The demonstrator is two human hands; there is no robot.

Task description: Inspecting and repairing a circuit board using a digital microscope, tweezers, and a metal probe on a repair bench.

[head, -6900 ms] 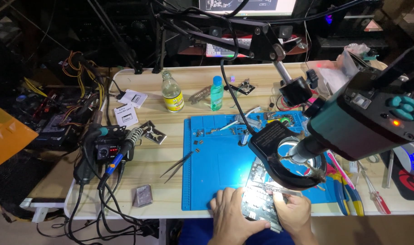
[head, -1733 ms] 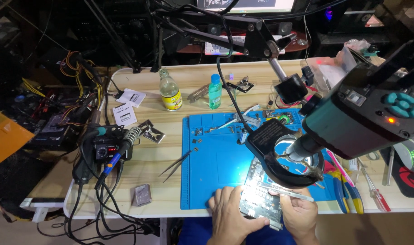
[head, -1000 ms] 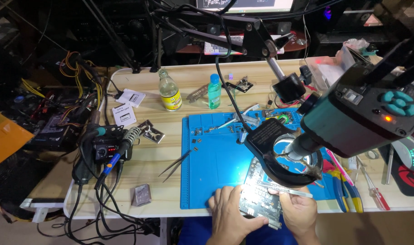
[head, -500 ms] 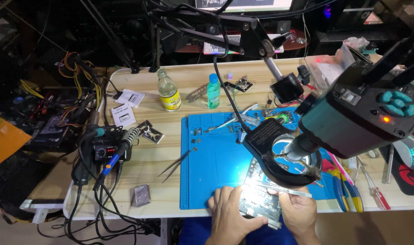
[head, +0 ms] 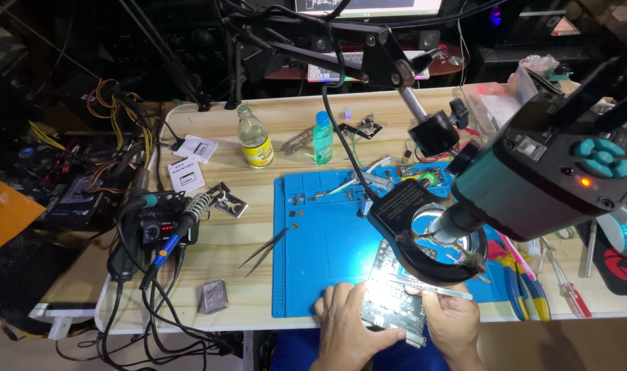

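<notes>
Two bare hands at the near edge of the pale wooden desk (head: 231,240), both on a dark rectangular circuit board (head: 396,299). Left hand (head: 348,330) curled around the board's near-left corner, thumb along its lower edge, fingers (head: 337,302) pressed flat beside it on the blue silicone work mat (head: 327,233). Right hand (head: 451,319) gripping the board's right side, and pinching a thin silver metal tool (head: 444,293), probably tweezers, that lies across the board's right edge, pointing right. Board lying flat, lit brightly from above, long axis running from the near desk edge away toward the back, tilted slightly right at the far end; far end tucked beneath the black ring light (head: 423,237) of a teal-and-black microscope head (head: 547,172). Loose steel tweezers (head: 262,253) just left of the mat, tips aimed down-left. Farther left, a black soldering station (head: 159,227) with tangled cables. Behind the mat, a clear bottle of yellowish liquid (head: 255,137) and a small blue-capped plastic bottle (head: 322,137), both upright, well apart from the hands. Red-handled screwdriver (head: 564,285) to the right.
</notes>
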